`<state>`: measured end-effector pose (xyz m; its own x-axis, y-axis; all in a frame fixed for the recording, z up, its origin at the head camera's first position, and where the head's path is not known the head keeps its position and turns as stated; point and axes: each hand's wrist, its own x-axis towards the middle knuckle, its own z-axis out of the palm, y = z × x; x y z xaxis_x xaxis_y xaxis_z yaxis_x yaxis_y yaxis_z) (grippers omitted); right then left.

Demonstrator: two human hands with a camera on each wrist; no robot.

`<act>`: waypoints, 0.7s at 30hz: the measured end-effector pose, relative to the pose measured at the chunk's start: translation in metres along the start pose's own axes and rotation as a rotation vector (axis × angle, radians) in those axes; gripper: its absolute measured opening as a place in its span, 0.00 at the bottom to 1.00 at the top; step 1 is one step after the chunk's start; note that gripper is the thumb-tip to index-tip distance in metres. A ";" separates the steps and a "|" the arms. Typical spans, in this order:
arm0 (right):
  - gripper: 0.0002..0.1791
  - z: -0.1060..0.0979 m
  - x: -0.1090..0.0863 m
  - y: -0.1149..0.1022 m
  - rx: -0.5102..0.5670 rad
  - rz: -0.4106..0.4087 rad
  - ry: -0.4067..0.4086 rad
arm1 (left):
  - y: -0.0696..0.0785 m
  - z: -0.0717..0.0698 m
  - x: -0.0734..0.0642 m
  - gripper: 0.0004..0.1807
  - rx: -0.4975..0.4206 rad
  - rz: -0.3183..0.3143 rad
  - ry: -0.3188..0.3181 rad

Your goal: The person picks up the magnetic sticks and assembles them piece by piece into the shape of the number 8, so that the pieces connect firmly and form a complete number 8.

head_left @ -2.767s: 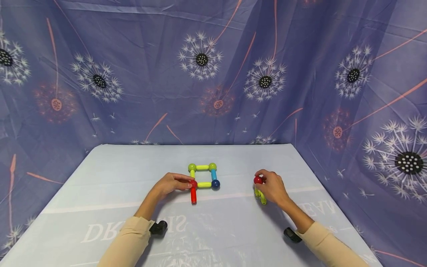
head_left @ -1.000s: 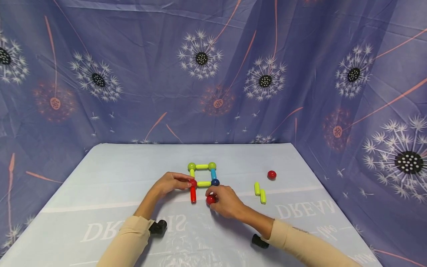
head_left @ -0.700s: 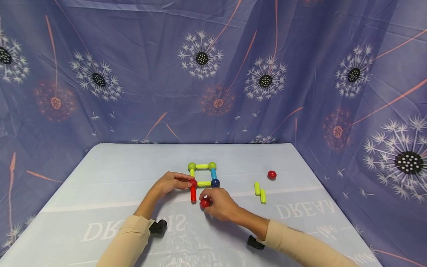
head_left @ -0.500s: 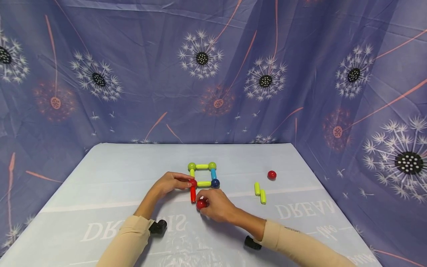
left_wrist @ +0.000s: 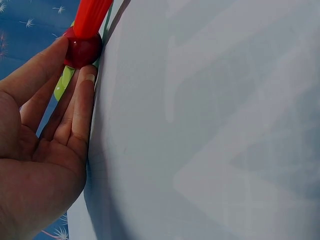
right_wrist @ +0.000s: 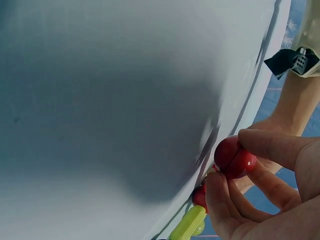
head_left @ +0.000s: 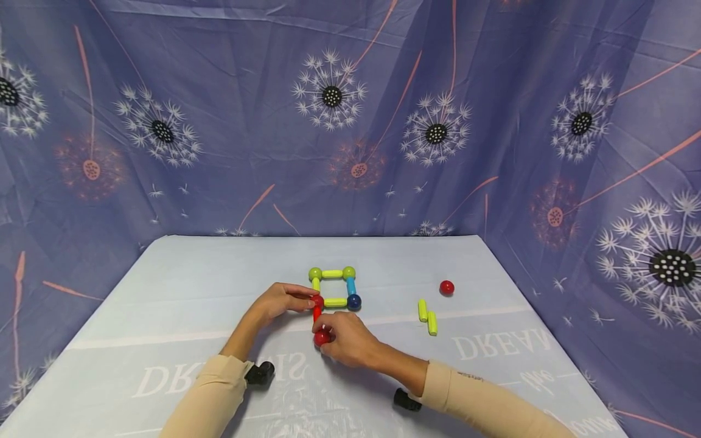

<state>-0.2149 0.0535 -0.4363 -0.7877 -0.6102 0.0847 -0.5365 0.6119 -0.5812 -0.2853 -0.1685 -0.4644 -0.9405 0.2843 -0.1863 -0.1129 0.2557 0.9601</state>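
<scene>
Can make out "DREAM" (head_left: 497, 345) on the pale desk cover (head_left: 350, 395), printed flipped, plus a smaller word below, too faint to be sure of. Farther left, only got "DR" (head_left: 164, 382) and "IS" (head_left: 296, 367). Can't read the tiny print on the right sleeve (head_left: 482, 398).

Can't see lower end of red rod (head_left: 317, 312) behind right hand (head_left: 350, 340) in head view, so can't confirm contact with lower ball (head_left: 322, 339). Missing part of corner ball (head_left: 318, 301) behind left hand (head_left: 278, 300), red rod past left wrist view's top edge, yellow rod (right_wrist: 188, 223) past right wrist view's bottom edge. Can't read print (head_left: 470, 376) on right sleeve (head_left: 487, 401).
</scene>
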 end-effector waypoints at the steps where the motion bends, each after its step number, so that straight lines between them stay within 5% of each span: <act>1: 0.13 0.000 0.000 0.000 -0.003 -0.001 0.003 | 0.000 0.000 0.000 0.21 0.005 -0.004 0.003; 21: 0.13 0.004 0.002 0.002 0.012 0.003 -0.004 | 0.001 0.000 -0.001 0.21 0.006 -0.001 0.006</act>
<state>-0.2163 0.0509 -0.4404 -0.7882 -0.6103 0.0793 -0.5302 0.6079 -0.5911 -0.2850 -0.1684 -0.4631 -0.9423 0.2783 -0.1859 -0.1120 0.2613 0.9588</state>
